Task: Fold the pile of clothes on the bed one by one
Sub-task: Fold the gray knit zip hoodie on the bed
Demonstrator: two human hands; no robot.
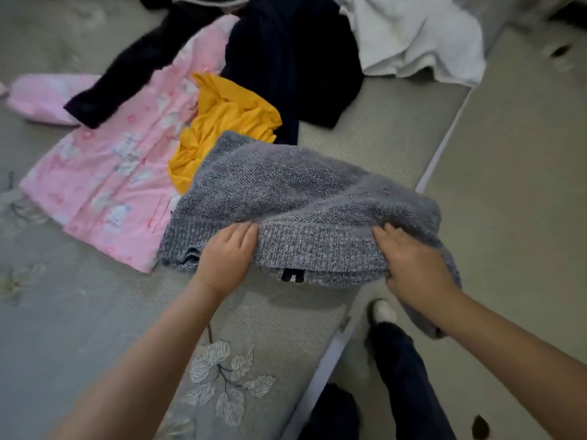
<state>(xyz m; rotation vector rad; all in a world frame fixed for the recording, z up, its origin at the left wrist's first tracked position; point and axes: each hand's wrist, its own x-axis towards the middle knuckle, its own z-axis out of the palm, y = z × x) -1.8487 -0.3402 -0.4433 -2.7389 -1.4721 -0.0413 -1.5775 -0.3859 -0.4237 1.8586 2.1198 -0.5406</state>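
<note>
A grey knitted sweater (pixel 286 192) lies near the bed's right edge, its ribbed hem lifted toward me. My left hand (pixel 227 258) grips the hem on the left side, fingers curled under the fabric. My right hand (pixel 413 268) grips the hem on the right, where part of the sweater hangs over the bed's edge. Behind the sweater lie a yellow garment (pixel 228 119), a pink printed pyjama top (pixel 108 173), a dark navy garment (pixel 286 58) and a white fluffy piece (pixel 419 36).
The bed (pixel 79 328) has a grey-green cover with a leaf print. Its white edge (pixel 324 369) runs diagonally on the right, with floor beyond. My leg in dark trousers and a light shoe (pixel 382 311) stand beside the bed.
</note>
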